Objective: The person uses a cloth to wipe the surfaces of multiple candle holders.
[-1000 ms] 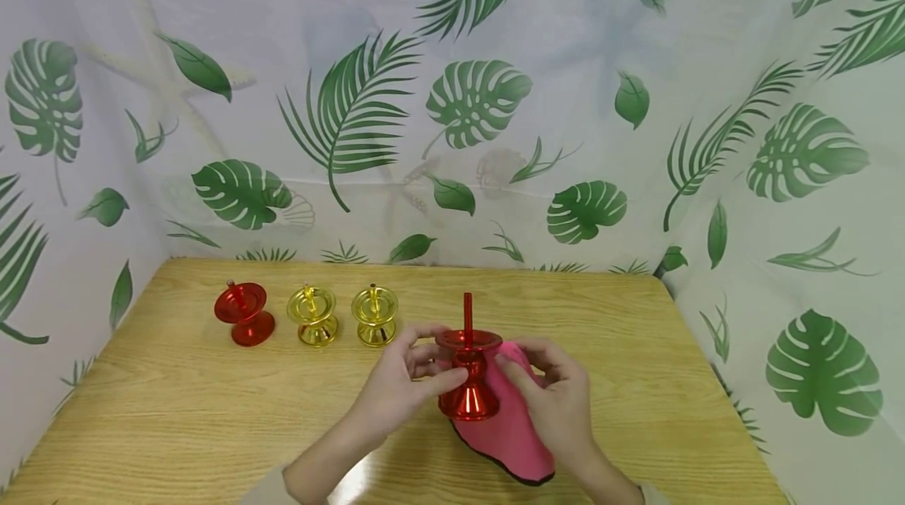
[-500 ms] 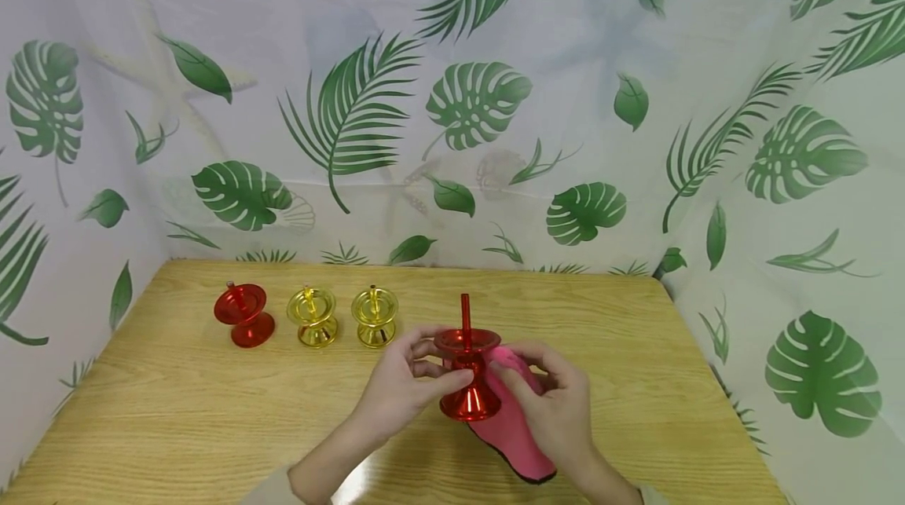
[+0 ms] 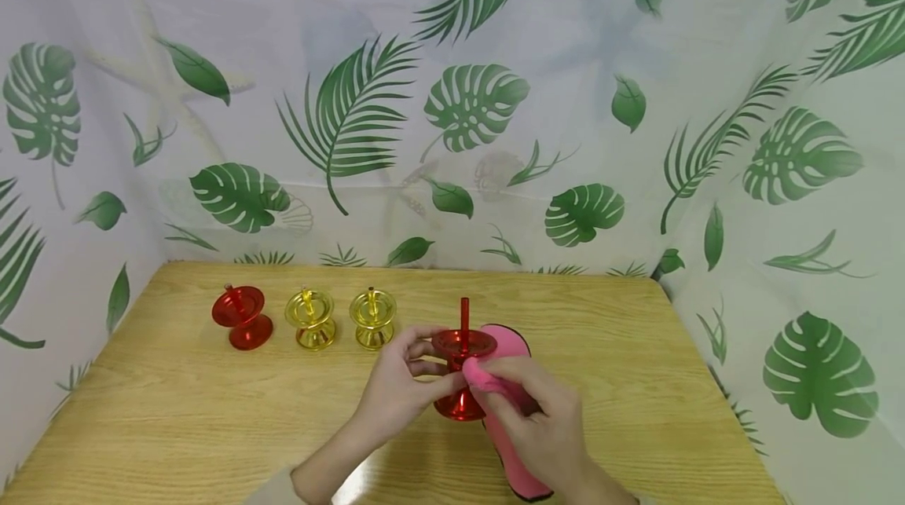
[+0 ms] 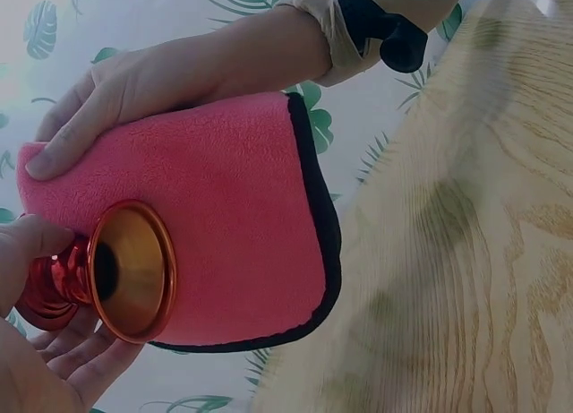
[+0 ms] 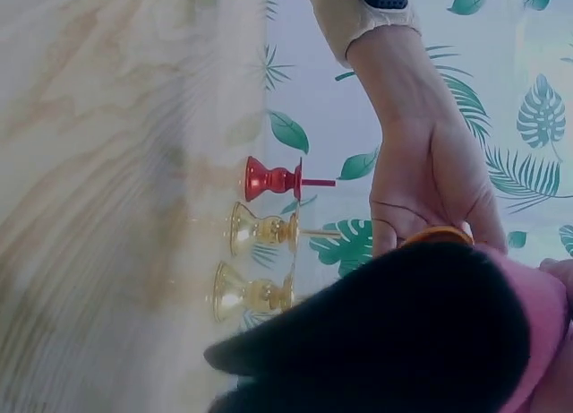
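Note:
A shiny red candle holder with a thin upright spike is gripped at its waist by my left hand, and stands upright above the table. My right hand pinches a pink cloth with black edging, its bunched part pressed to the holder's right side below the dish. In the left wrist view the hollow base of the holder faces the camera, in front of the spread cloth. The cloth's dark underside covers most of the holder in the right wrist view.
A second red candle holder stands at the back left of the wooden table. Beside it are two gold candle holders, a middle one and a right one. A leaf-patterned white curtain encloses the back and sides.
My right hand has moved left with the cloth, over the front of the holder's right side. The cloth now shows behind the dish too. My left hand keeps its grip.

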`<move>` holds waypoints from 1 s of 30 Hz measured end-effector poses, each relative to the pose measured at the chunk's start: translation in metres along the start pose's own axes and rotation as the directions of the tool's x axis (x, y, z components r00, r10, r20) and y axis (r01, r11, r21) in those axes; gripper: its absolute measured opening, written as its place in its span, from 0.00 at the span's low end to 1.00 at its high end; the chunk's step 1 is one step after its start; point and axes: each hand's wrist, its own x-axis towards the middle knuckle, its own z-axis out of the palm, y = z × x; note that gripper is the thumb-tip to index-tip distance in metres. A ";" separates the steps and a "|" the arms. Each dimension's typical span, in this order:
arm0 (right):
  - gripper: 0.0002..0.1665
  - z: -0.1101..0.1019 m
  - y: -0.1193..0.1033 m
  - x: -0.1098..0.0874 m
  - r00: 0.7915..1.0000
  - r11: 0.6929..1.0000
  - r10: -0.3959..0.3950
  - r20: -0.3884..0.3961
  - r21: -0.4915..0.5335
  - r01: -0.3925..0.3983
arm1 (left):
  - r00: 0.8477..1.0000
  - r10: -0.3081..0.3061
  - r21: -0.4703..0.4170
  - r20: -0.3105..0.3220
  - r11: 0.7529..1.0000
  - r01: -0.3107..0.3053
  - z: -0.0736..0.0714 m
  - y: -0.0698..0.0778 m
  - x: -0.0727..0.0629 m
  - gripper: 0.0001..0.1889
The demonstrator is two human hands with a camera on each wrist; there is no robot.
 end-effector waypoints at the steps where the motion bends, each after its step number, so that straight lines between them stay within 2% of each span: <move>1: 0.16 0.000 0.000 0.000 1.000 1.000 0.005 0.000 0.009 -0.005 | 1.000 -0.003 -0.007 0.003 1.000 0.003 0.000 0.000 0.000 0.32; 5: 0.21 -0.003 0.001 0.000 0.999 0.999 0.052 -0.008 -0.014 -0.052 | 1.000 -0.020 -0.019 0.006 1.000 0.020 0.000 0.001 -0.002 0.32; 8: 0.23 -0.007 0.001 -0.001 0.988 0.987 0.151 -0.024 -0.060 -0.152 | 0.999 -0.038 -0.028 0.006 0.999 0.038 0.000 0.002 -0.003 0.32; 10: 0.21 -0.009 0.002 -0.001 0.971 0.968 0.235 -0.041 -0.085 -0.238 | 0.999 -0.045 -0.031 0.012 0.999 0.045 0.000 0.003 -0.004 0.32; 11: 0.19 -0.010 0.004 -0.002 0.958 0.955 0.282 -0.049 -0.087 -0.285 | 0.999 -0.044 -0.033 0.018 0.998 0.045 0.000 0.003 -0.005 0.32; 15: 0.13 -0.013 0.010 -0.004 0.883 0.884 0.466 -0.052 -0.027 -0.467 | 0.998 -0.035 -0.036 0.047 0.999 0.037 0.001 0.005 -0.006 0.33; 18: 0.12 -0.016 0.013 -0.006 0.837 0.838 0.546 -0.036 0.028 -0.546 | 0.998 -0.025 -0.034 0.052 0.999 0.027 0.002 0.004 -0.006 0.33; 22: 0.11 -0.023 0.013 -0.004 0.798 0.799 0.601 -0.051 0.026 -0.601 | 1.000 0.006 -0.033 0.023 0.999 -0.005 0.001 0.001 -0.006 0.34; 26: 0.11 -0.034 0.011 -0.002 0.746 0.749 0.659 -0.100 -0.003 -0.662 | 0.999 0.042 -0.032 -0.020 0.999 -0.043 -0.003 -0.004 -0.002 0.34; 29: 0.11 -0.043 0.010 -0.002 0.720 0.723 0.682 -0.131 -0.025 -0.690 | 0.997 0.058 -0.011 -0.056 0.998 -0.059 -0.007 -0.009 0.002 0.34; 30: 0.11 -0.046 0.010 -0.003 0.719 0.722 0.681 -0.141 -0.034 -0.691 | 0.996 0.064 0.002 -0.068 0.998 -0.064 -0.008 -0.011 0.003 0.34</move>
